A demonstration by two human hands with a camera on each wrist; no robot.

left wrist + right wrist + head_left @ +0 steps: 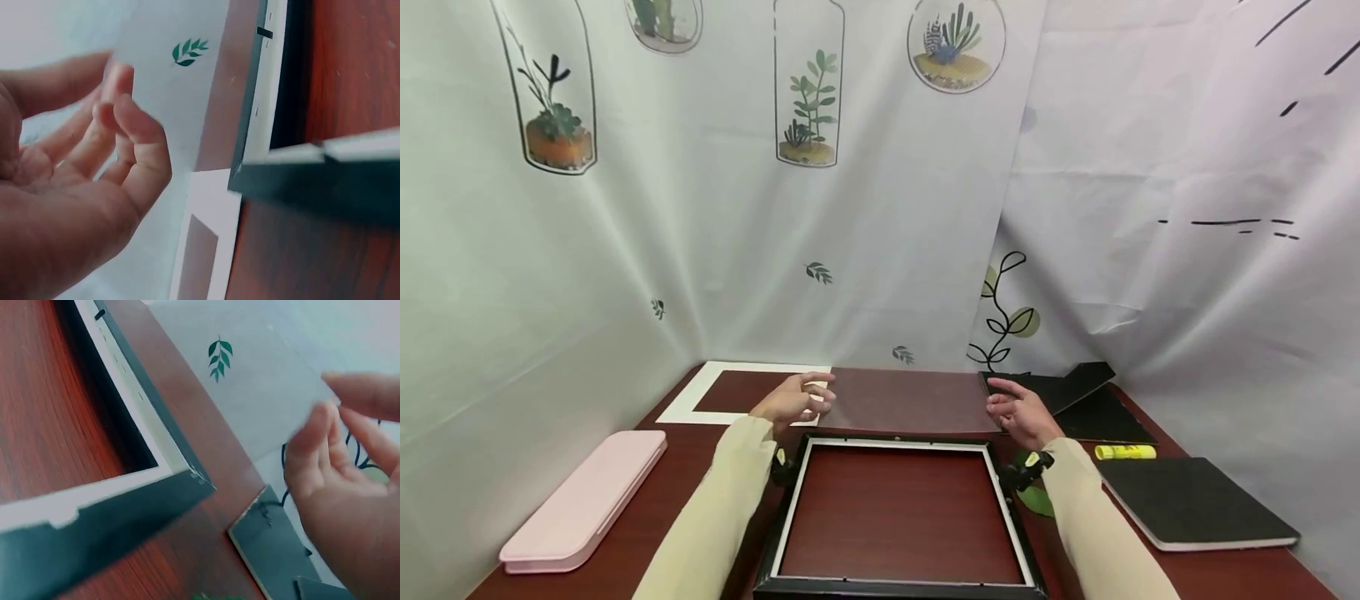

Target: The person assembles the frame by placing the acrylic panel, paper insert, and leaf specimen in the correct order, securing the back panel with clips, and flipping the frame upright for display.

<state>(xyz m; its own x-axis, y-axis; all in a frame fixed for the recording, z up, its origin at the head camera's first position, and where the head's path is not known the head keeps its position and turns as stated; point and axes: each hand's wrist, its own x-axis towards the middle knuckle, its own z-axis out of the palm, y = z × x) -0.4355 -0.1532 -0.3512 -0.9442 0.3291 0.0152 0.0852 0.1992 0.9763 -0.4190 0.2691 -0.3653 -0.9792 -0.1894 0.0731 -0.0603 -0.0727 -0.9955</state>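
A clear, thin sheet (913,400) is held up between my two hands, behind the picture frame. My left hand (796,398) pinches its left edge, with thumb and curled fingers showing in the left wrist view. My right hand (1021,412) pinches the opposite edge. The sheet's outline is faint, and the table and curtain show through it. Below and nearer lies a black picture frame (898,588) with a white inner lip, face down or face up I cannot tell; its opening shows bare wood.
A white mat (681,408) lies back left, a pink case (583,500) front left. Back right is a black backing board (1101,417) with a raised flap. Near it are a yellow glue stick (1125,452), a black notebook (1198,500) and a green leaf (1036,501). Curtains (887,208) enclose the table.
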